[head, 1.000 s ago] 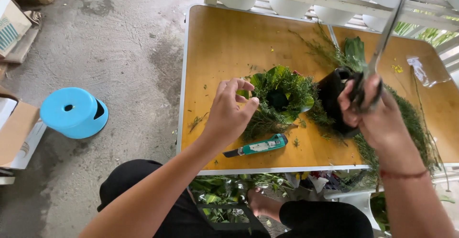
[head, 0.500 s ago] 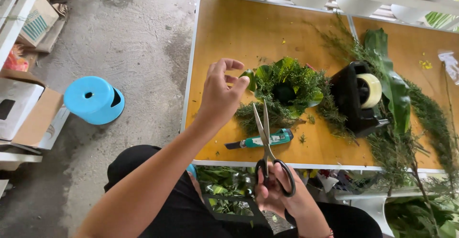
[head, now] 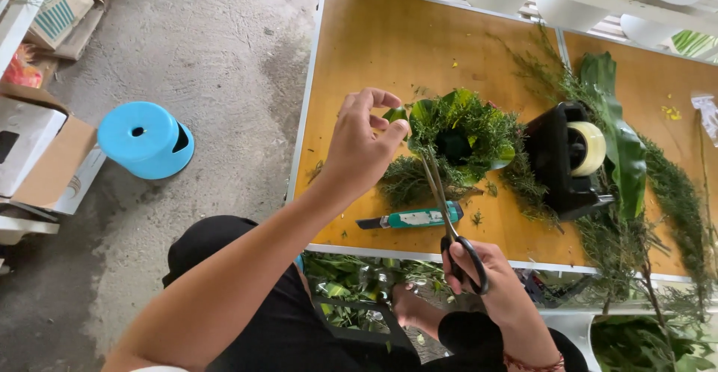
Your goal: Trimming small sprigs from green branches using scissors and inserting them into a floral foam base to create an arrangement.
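Swinging down from the far right, right hand now grips scissors at the leaf arrangement; left hand fingers pinch a leaf, so trimming looks close.

Orange-brown worktop with pale metal edging, seen from above. Lying on it: a round leafy green arrangement near the middle; a green utility knife by the near edge; a black tape dispenser just right of the arrangement; a broad green leaf and feathery sprigs further right.
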